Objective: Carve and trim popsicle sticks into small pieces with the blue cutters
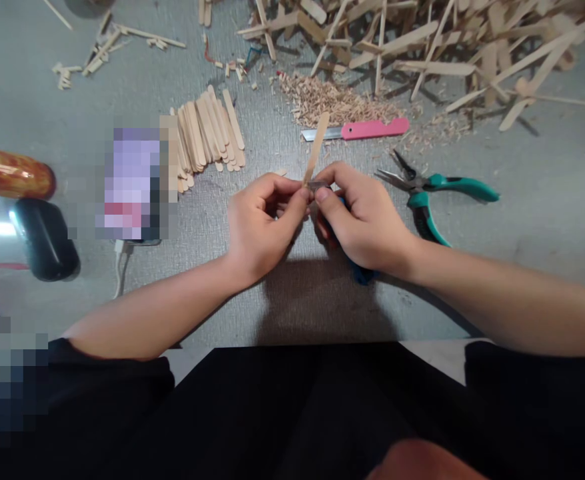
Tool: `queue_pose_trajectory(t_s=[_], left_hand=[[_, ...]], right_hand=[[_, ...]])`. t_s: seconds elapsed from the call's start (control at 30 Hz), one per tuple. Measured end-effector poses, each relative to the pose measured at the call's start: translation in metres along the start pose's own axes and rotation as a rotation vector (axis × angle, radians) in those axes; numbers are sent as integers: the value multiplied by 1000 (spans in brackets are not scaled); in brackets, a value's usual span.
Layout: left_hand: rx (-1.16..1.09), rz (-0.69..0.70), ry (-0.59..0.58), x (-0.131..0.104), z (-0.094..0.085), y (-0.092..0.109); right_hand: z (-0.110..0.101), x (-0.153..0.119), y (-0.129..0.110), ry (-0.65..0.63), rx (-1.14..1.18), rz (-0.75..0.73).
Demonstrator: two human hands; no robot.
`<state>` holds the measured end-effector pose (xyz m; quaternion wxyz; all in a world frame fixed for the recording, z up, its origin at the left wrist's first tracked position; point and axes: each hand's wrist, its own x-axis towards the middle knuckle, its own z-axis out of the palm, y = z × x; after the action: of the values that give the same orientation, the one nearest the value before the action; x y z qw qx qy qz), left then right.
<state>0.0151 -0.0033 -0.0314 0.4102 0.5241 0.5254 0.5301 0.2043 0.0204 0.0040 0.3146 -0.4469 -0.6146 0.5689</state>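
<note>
A flat wooden stick (317, 148) points up and slightly right from the fingertips of my left hand (271, 217), which pinch its lower end. My right hand (365, 213) is closed around a small tool with blue handles (363, 273); its dark metal tip (317, 186) meets the stick at my left fingertips. Most of the tool is hidden by my palm and fingers. Just beyond my hands lies a cutter with a pink handle (376, 129) and a bare blade, beside a heap of wood shavings (330, 100).
Green-handled pliers (420, 184) lie open to the right. Loose flat sticks (205, 133) and a blurred phone (131, 180) with a cable are on the left, near a black case (47, 239) and an orange can (12, 172). Joined stick pieces (422, 47) pile up at the back right.
</note>
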Motion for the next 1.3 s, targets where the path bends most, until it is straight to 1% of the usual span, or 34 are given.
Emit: queue_pose_trajectory(t_s=[0.13,0.3,0.47,0.77,0.97,1.1,1.3], left_hand=[[41,13,1,0,-1,-1],[54,62,4,-1,-1,-2],[51,38,-17,-1,-2,-2],[62,52,-13,0,-3,0],[46,10,-12,1,-4,-2],[57,7,-20,1,-4,-3],[61,13,-21,-1,-3,-5]], right_hand=[[0,-1,-1,9,-30,-2],[1,-1,-2,30,-52,-18],[1,1,-1,46,-63,-30],[0,1,-1,24,-57,-13],[1,2,1,18,-44,-22],[1,2,1,12,-21,-21],[1,2,-1,16,-82,-31]])
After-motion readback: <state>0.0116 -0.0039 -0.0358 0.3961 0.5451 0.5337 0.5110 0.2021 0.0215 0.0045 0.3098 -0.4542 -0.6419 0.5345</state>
